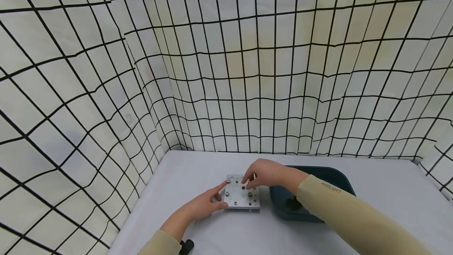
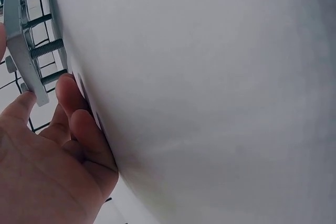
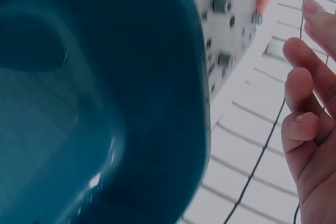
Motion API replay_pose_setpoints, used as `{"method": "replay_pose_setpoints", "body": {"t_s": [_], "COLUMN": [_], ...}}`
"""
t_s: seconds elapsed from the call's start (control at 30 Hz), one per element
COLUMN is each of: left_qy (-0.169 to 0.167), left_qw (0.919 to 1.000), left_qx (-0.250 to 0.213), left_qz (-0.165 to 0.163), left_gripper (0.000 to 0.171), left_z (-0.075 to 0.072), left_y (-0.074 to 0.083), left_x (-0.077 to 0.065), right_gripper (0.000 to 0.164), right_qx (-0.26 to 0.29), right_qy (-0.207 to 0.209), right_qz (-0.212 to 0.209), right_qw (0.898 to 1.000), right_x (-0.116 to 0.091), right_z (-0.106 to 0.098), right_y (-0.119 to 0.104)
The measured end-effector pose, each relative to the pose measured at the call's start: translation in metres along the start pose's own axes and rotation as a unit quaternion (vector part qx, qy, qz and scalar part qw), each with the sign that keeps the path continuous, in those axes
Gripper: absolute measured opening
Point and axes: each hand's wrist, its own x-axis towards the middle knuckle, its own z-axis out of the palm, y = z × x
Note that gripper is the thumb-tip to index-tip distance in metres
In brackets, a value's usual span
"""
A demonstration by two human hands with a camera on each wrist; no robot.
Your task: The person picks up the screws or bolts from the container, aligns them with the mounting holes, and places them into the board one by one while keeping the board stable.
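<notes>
At the left, the left hand braces the metal plate: thumb and index finger are spread apart along its left side, index tip at the far corner, thumb at the near one, while the other fingers fold loosely by the white table. This is contact at the edge rather than a full grasp, so a sideways push from the other side could make the plate slide or turn, I judge. The plate lies just left of the blue tub, raised above the tabletop, with threaded shanks showing beneath it; a hard downward press might rock it, or drive a loose shank askew. Several bolt heads stand proud on its upper face near where both hands work, and a careless knuckle could knock one. Over the plate's far right portion comes the right hand, bent downward, thumb and index tips close together at the surface. Whether they pinch a small part or merely touch the plate I cannot tell; if one is held, it could be dropped or enter its hole crooked. Farthest right, the sleeved right forearm crosses the blue tub, and a low elbow might nudge it.
</notes>
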Motion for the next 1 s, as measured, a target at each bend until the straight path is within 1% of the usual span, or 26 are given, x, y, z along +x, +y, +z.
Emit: {"method": "replay_pose_setpoints", "body": {"t_s": [0.13,0.3,0.5,0.63,0.8,0.9,1.0], "left_qy": [0.001,0.005,0.001,0.001,0.002,0.002,0.001], "left_qw": [1.0,1.0,1.0,1.0,1.0,1.0,1.0], "left_qx": [0.006,0.003,0.0,-0.001,0.002,0.003,0.005], "left_qz": [-0.003,0.005,0.006,0.004,0.006,0.006,0.002], "left_gripper": [0.08,0.08,0.08,0.081,0.082,0.082,0.082], "left_z": [-0.001,-0.002,-0.002,-0.001,-0.001,-0.001,-0.001], "left_y": [-0.002,0.0,0.001,0.0,-0.002,-0.002,-0.002], "left_x": [0.0,-0.001,0.0,0.001,0.001,0.002,0.002], "right_gripper": [0.019,0.019,0.019,0.017,0.008,0.002,0.003], "right_qx": [-0.002,-0.016,-0.01,-0.011,-0.024,-0.024,-0.024], "right_qy": [0.012,0.021,0.011,0.002,-0.013,-0.024,-0.035], "right_qz": [0.016,0.033,0.039,0.045,0.069,0.09,0.105], "right_qw": [1.0,0.999,0.999,0.999,0.997,0.995,0.994], "right_x": [-0.013,-0.036,-0.072,-0.094,-0.114,-0.121,-0.124], "right_z": [-0.013,-0.023,-0.023,-0.021,-0.022,-0.024,-0.024], "right_y": [0.013,0.041,0.086,0.109,0.122,0.122,0.122]}}
